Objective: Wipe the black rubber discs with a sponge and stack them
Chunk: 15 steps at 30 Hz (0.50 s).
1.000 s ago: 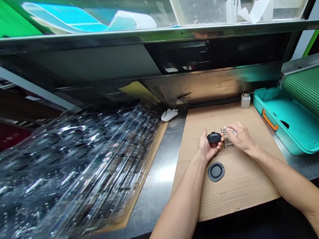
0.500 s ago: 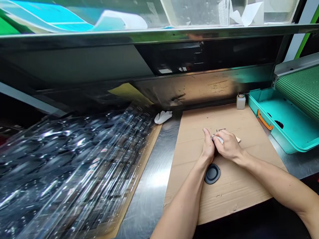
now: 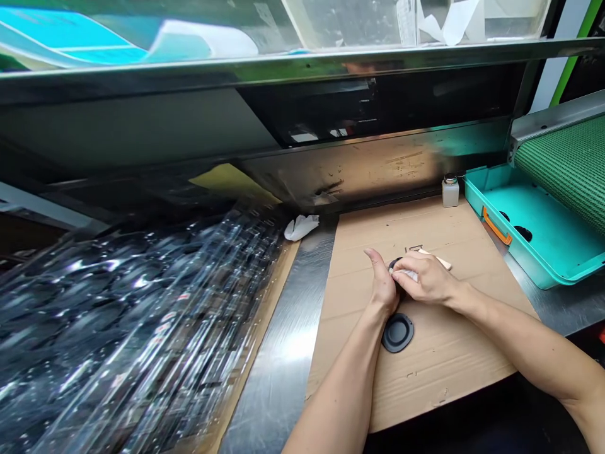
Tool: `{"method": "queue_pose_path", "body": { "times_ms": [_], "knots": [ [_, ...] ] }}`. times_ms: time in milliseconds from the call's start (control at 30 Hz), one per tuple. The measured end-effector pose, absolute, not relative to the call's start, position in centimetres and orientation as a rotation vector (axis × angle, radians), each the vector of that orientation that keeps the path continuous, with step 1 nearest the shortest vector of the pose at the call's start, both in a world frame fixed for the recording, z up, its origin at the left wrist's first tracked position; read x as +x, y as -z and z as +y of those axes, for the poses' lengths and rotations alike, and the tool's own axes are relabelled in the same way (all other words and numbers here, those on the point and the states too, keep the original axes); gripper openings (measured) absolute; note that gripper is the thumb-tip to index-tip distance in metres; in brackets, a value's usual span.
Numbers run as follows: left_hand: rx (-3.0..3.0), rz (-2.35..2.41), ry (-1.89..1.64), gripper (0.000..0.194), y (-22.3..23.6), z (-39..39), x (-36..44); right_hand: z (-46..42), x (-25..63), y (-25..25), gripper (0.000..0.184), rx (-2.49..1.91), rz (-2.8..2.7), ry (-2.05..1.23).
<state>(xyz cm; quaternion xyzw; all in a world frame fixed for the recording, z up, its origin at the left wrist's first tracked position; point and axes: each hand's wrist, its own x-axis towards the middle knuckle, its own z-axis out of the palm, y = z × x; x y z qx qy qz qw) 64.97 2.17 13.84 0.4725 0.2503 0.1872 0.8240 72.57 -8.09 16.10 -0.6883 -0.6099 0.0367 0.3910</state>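
My left hand (image 3: 384,287) is closed round a dark round part (image 3: 393,263), most of it hidden by the palm and fingers; the thumb sticks up. Pinched in my right hand (image 3: 428,277) is a white wipe (image 3: 407,275), which touches the dark part. Below the hands, a black rounded cap (image 3: 397,333) with a recessed round centre lies on the cardboard sheet (image 3: 454,353). Just beyond my right hand a pale flat piece (image 3: 438,258) rests on the cardboard, partly covered by the fingers.
Stacked clear plastic trays (image 3: 142,328) with dark parts fill the left. A crumpled white tissue (image 3: 301,227) lies near them. At the back right stand a small bottle (image 3: 450,191) and a teal bin (image 3: 548,268) holding black pieces, beside a green conveyor belt (image 3: 567,148).
My hands have opened apart slightly, with the left thumb leaning further out and more of the dark part showing. The whole view has shifted a little.
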Motion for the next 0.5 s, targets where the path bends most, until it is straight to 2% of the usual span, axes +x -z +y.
{"method": "queue_pose_path", "body": {
  "times_ms": [100,233,400,500],
  "knots": [
    [0.955,0.614,-0.419,0.08,-14.0,2.4,64.9,-8.6,73.0,-16.1,0.011,-1.823,-1.671,-0.097],
    [0.97,0.702,-0.413,0.075,-13.7,2.3,65.2,-8.7,73.2,-15.9,0.02,-2.065,-1.584,0.061],
    [0.944,0.747,-0.567,0.067,-13.2,2.0,65.5,-8.0,72.7,-16.1,0.024,-2.142,-1.597,0.17],
    [0.964,0.713,-0.437,0.069,-12.8,2.2,65.3,-8.2,72.9,-16.4,0.024,-2.282,-1.511,0.171]
  ]
}}
